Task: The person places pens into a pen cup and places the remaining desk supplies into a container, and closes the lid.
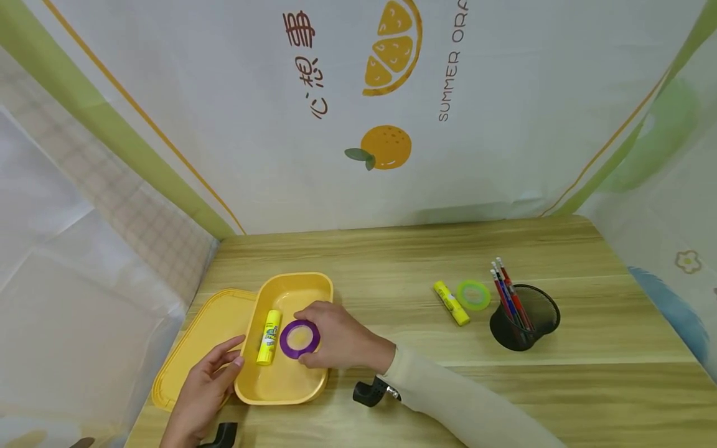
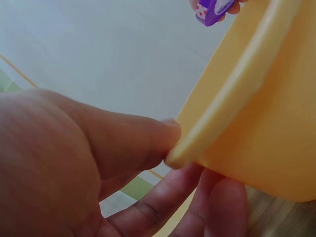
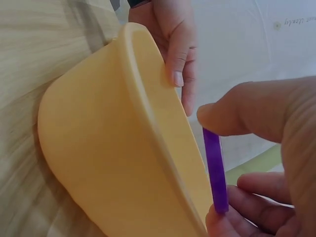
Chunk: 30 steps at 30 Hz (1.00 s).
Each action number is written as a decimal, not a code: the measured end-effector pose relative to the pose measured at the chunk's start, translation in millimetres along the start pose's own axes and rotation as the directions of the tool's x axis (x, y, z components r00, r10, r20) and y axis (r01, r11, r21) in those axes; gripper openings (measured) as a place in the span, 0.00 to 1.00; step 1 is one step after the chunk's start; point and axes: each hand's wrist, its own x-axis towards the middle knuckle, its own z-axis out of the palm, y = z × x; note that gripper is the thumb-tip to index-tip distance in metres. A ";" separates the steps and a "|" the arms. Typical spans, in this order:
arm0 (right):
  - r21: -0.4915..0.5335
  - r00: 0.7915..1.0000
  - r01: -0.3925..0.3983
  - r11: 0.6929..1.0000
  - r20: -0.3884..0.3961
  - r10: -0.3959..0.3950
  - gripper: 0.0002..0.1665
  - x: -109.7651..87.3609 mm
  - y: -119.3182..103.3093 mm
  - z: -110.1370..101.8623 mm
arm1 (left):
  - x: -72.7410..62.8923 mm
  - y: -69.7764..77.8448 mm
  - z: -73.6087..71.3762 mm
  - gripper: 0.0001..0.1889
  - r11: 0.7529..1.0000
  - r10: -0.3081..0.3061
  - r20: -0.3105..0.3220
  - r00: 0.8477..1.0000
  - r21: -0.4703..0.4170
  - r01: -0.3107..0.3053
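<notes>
A yellow plastic box (image 1: 282, 395) stands uncovered on the table. Inside it lies a yellow glue stick (image 1: 269, 338). With thumb and fingers at opposite edges, my right hand (image 1: 342, 336) pinches a flat round purple-rimmed disc (image 1: 284, 348) with a pale middle, held over the box. The right wrist view shows this disc (image 3: 215, 170) edge-on, near the box rim (image 3: 148, 111). My left hand (image 1: 204, 386) grips the left rim of the box, thumb (image 2: 148, 140) at the rim and fingers below it outside.
The yellow lid (image 1: 193, 348) lies left of the box, partly beneath it. To the right are another yellow glue stick (image 1: 451, 303), a green-rimmed disc (image 1: 473, 295) and a black mesh holder (image 1: 546, 311) with several pencils (image 1: 512, 298). A printed cloth (image 1: 476, 174) hangs behind the table.
</notes>
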 end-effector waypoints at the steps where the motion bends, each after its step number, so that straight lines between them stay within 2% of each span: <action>1: -0.008 1.000 0.002 1.000 0.006 -0.002 0.43 0.7 -0.2 0.6 | 0.0 0.3 0.1 0.26 1.000 0.000 -0.001 1.000 0.001 0.000; 11: -0.052 0.999 -0.006 0.999 0.045 0.009 0.42 11.9 -3.7 5.2 | 0.7 2.0 0.2 0.25 1.000 0.002 -0.012 1.000 0.009 -0.002; 19: -0.103 0.996 0.020 0.995 0.089 -0.011 0.40 20.3 -6.8 9.1 | 1.6 -1.3 -0.1 0.26 1.000 0.011 -0.007 1.000 -0.008 -0.011; 30: -0.152 0.980 0.086 0.985 0.189 -0.056 0.39 30.2 -12.7 12.7 | -2.2 0.5 1.7 0.25 0.999 0.032 -0.016 0.999 -0.009 -0.032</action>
